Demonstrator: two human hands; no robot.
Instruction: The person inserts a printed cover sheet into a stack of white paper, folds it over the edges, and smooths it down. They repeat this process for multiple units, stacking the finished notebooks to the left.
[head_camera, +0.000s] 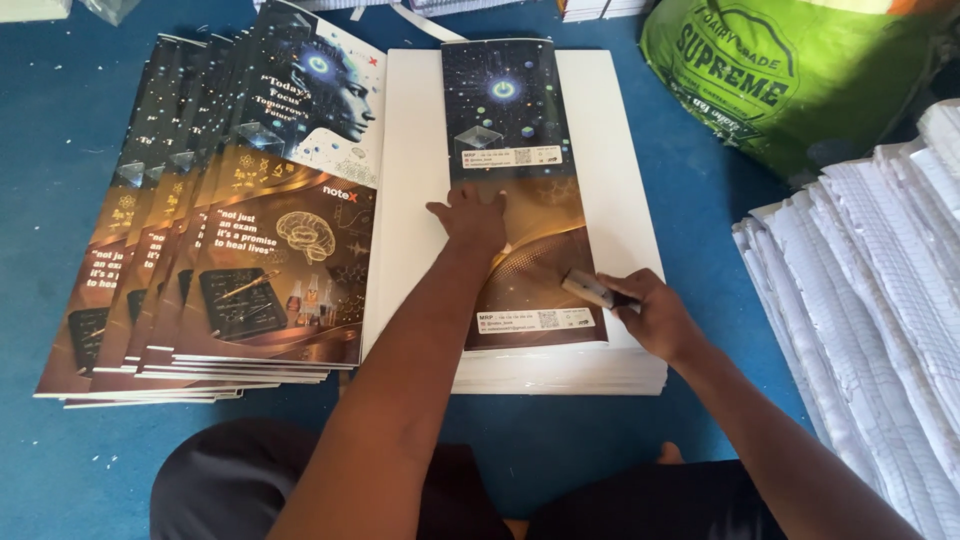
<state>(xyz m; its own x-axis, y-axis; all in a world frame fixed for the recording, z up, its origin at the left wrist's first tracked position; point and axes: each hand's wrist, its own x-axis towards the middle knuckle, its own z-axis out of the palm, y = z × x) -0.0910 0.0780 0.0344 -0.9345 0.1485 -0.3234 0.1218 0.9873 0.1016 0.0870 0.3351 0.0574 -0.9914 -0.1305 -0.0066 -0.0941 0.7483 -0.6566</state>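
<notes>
A glossy dark blue and gold printed cover sheet (515, 150), folded narrow, lies along the middle of a thick white stack of paper (410, 180) on the blue floor. My left hand (470, 215) presses flat on the left edge of this cover, fingers spread. My right hand (655, 315) grips a small pale flat stick (588, 288) and holds it against the cover's lower right edge.
A fanned pile of the same printed covers (250, 250) lies to the left. Stacks of white ruled paper (870, 290) sit at the right. A green sack (800, 70) stands at the back right. My knees are at the bottom.
</notes>
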